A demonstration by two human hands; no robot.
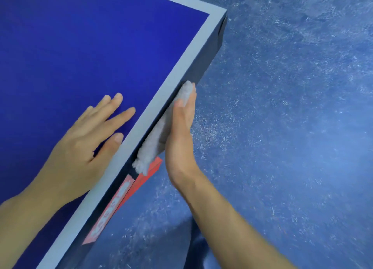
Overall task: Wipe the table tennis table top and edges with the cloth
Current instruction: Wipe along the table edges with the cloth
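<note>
The blue table tennis table top point(76, 52) fills the upper left, bordered by a pale grey line point(177, 70) along its near side, with a corner at the upper right. Below that line runs the dark side edge point(207, 52). A fluffy grey cloth point(155, 141) lies flat against this side edge. My right hand point(179, 131) presses the cloth to the edge with straight fingers, the thumb on top of the cloth. My left hand point(84, 147) rests flat on the table top beside the line, fingers spread.
A red and pink label point(113, 206) is stuck on the side edge below the cloth. The scuffed blue floor point(282, 107) spreads to the right of the table. A dark blue trouser leg point(193, 246) shows at the bottom.
</note>
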